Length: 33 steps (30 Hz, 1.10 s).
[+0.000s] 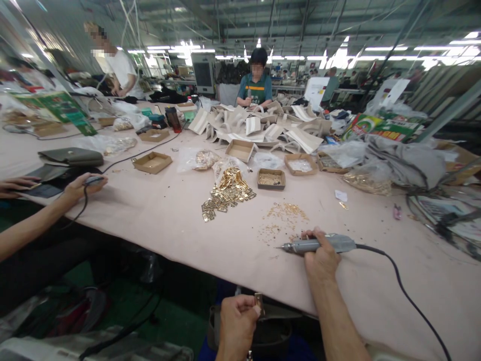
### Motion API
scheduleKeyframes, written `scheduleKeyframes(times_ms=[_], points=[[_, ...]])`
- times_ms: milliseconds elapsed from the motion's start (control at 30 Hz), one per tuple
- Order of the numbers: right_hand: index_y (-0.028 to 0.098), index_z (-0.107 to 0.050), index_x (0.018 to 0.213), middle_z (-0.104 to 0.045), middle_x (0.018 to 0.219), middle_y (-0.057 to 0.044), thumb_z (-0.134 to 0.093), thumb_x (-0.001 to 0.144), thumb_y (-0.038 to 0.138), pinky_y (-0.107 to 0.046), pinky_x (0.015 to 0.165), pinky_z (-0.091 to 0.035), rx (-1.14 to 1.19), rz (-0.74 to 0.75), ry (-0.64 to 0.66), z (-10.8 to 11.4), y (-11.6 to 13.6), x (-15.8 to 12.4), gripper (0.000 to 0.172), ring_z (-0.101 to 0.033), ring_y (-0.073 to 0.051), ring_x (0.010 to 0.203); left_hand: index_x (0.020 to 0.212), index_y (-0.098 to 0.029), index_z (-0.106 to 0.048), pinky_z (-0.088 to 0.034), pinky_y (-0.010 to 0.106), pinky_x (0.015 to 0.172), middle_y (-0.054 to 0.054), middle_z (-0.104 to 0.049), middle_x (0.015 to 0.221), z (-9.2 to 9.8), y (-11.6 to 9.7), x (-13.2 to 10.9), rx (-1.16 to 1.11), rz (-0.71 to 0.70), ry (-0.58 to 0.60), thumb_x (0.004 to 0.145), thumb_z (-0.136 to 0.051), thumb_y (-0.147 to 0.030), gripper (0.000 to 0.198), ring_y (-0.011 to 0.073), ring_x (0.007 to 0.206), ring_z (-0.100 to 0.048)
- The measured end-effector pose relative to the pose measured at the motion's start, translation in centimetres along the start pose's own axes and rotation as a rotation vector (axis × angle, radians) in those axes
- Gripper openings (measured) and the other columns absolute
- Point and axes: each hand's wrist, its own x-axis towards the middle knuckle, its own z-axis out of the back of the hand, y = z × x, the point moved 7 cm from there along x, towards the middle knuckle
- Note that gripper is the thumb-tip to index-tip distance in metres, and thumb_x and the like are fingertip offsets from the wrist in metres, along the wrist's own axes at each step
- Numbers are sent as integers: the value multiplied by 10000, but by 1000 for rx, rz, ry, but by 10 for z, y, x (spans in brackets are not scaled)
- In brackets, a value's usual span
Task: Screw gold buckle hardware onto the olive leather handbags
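My right hand rests on the pink table, wrapped round a grey electric screwdriver that lies pointing left, its black cable trailing right. My left hand is below the table's near edge, closed in a pinch on a small gold metal clasp. A dark bag sits under that hand. A pile of gold clasps lies in the middle of the table, and small gold screws are scattered just beyond the screwdriver tip.
A co-worker's hands at the left hold another tool by grey wallets. Small cardboard trays and plastic bags lie mid-table, white bag panels farther back. Two people work at the far side. Green cartons stand at the right.
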Motion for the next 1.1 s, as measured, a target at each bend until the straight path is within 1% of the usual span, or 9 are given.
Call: scheduleKeyframes(times_ms=[100,167,333,500,700,800,933,1033,1100], points=[[189,-557,882,-638,826,47,-931,549,119,-342,672,-655,-8,24,-13,0,2,-3,506,-650,-136,692,656,-108,-774,-192,222,449,20,-567,474,-2,-3,-1,-21,-46,44,559,-825,-381,294,78,418,-336],[182,-573,893,-655,865,34,-934,544,127,-350,687,-659,-6,24,-20,0,2,-4,505,-672,-148,721,658,-105,-777,-174,226,456,20,-560,477,-2,-3,-2,-32,-53,46,570,-789,-360,270,68,419,-297],[164,-595,842,-653,840,34,-927,569,153,-347,739,-667,-33,12,-5,-1,1,-4,430,-682,-146,748,637,-109,-765,-148,232,471,12,-543,482,-3,-2,-2,-29,-43,36,577,-747,-343,242,58,424,-255],[163,-616,830,-659,815,29,-922,561,142,-358,725,-671,-13,-7,-36,3,-4,-2,409,-681,-153,745,641,-112,-761,-153,231,477,7,-539,475,-2,2,0,-23,-38,40,582,-740,-340,237,62,424,-267],[167,-605,856,-652,789,43,-938,575,160,-363,740,-673,-17,42,-3,2,-5,0,435,-683,-155,740,678,-98,-779,-157,232,487,34,-587,523,-2,6,2,-33,-42,55,584,-744,-347,269,68,445,-303],[163,-605,858,-654,795,37,-936,567,141,-370,744,-672,-11,39,-3,1,-5,-1,441,-685,-158,738,668,-99,-775,-159,227,479,31,-581,506,-3,6,2,-42,-45,57,583,-757,-350,266,64,436,-292],[160,-616,850,-653,800,33,-931,559,130,-374,742,-671,-2,24,-27,3,-5,-2,431,-676,-153,732,669,-103,-773,-177,218,470,39,-611,514,-1,7,2,-39,-39,48,583,-772,-327,240,69,429,-329],[165,-618,842,-656,803,33,-926,578,138,-365,746,-671,-3,22,-17,4,-5,1,407,-672,-148,741,670,-102,-773,-189,216,463,42,-619,520,0,7,2,-46,-37,48,575,-799,-339,257,73,426,-354],[168,-617,845,-656,800,33,-919,598,147,-357,753,-670,6,19,-6,6,-5,4,390,-675,-146,745,665,-102,-767,-192,218,458,39,-612,518,0,6,1,-48,-38,55,578,-807,-349,265,71,421,-345]])
